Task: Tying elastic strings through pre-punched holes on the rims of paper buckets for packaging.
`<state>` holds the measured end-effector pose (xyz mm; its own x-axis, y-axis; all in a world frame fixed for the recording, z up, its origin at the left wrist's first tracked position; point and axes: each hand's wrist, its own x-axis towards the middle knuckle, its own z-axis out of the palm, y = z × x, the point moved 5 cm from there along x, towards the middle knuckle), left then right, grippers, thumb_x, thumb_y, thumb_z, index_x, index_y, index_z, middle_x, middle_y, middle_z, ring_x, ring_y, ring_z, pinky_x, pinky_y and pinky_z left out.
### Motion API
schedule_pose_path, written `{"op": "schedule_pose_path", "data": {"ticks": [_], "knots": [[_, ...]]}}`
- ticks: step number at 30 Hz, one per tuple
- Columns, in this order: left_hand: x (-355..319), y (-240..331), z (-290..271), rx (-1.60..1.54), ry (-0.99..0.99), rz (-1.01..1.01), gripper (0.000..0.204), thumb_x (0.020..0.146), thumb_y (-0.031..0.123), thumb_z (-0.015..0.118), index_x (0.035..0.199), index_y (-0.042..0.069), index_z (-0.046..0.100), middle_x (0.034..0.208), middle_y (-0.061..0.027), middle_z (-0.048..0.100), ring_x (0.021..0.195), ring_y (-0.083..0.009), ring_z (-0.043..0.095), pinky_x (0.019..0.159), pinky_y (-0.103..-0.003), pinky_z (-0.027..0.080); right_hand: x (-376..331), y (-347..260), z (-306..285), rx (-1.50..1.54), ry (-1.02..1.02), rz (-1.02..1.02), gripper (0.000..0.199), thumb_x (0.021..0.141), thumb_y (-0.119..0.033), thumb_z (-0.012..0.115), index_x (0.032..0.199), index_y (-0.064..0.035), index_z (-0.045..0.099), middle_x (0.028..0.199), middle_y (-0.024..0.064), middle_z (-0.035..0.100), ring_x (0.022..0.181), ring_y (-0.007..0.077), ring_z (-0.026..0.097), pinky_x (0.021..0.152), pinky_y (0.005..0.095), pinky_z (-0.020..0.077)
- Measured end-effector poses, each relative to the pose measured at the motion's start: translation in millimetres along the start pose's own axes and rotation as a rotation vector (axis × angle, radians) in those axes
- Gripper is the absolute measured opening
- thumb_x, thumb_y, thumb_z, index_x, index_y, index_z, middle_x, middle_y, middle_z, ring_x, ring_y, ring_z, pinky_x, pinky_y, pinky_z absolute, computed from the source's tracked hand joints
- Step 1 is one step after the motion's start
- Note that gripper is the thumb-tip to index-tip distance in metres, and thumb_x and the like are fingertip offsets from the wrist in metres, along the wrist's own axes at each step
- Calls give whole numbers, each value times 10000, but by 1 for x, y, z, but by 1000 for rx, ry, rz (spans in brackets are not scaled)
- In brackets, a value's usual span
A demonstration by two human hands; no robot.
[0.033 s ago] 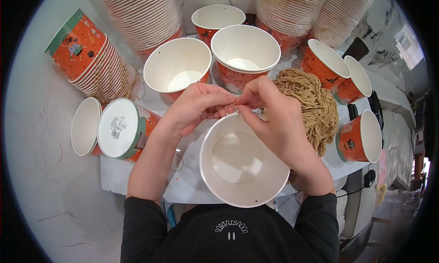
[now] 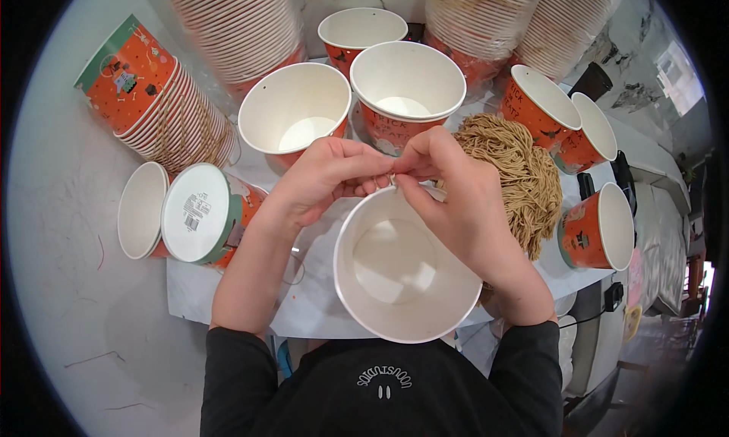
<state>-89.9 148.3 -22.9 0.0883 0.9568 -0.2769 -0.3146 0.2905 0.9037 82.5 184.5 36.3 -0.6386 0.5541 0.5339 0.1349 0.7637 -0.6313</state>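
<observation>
1. White paper bucket (image 2: 406, 270), open mouth up, sits at the near edge of the tabletop (image 2: 228, 300), against the person's chest.
2. Left hand (image 2: 330, 180) and right hand (image 2: 456, 198) meet at the bucket's far rim; fingertips of both pinched on a thin string (image 2: 392, 180) there. String too small to tell more.
3. Bundle of tan strings (image 2: 516, 171) lies just right of the right hand, toward the right edge.
4. Two open orange buckets (image 2: 296, 110) (image 2: 408, 84) stand just beyond the hands.
5. Stack of nested buckets (image 2: 163, 103) lies on its side at the far left corner.
6. Two tipped buckets (image 2: 199, 213) at the left edge.
</observation>
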Motion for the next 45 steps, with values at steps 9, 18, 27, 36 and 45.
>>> {"op": "schedule_pose_path", "data": {"ticks": [9,18,27,36,45], "knots": [[2,0,0,81,-31,42,161,922,144,726,1008,9,745,882,-8,718,760,-54,636,729,-203,530,10,16,-2,446,-17,204,228,867,42,711,1041,5,568,883,87,711,809,168,736,783,302,599],[1,0,3,126,-46,62,166,917,122,705,1013,-10,734,885,-20,714,760,-66,628,743,-210,528,10,19,-3,276,-174,324,111,870,-56,740,930,38,736,850,35,734,793,86,674,715,250,537],[-2,7,1,155,10,79,188,954,146,671,1010,-15,751,903,-44,741,774,-67,657,744,-210,539,8,17,-2,76,-42,171,133,809,-82,756,894,17,731,812,134,729,748,253,745,712,346,599],[-1,4,-4,124,-29,-4,190,993,187,672,1009,17,756,901,-20,746,756,-27,651,710,-176,530,9,12,3,-94,-26,20,140,791,-105,747,834,-34,634,791,104,658,699,285,692,618,393,546],[0,1,-3,103,-87,1,164,980,203,714,1004,44,750,908,3,743,755,-12,638,708,-165,520,8,10,4,-93,-36,-22,136,818,-95,738,867,-43,622,832,105,654,716,292,688,612,395,537]]}}
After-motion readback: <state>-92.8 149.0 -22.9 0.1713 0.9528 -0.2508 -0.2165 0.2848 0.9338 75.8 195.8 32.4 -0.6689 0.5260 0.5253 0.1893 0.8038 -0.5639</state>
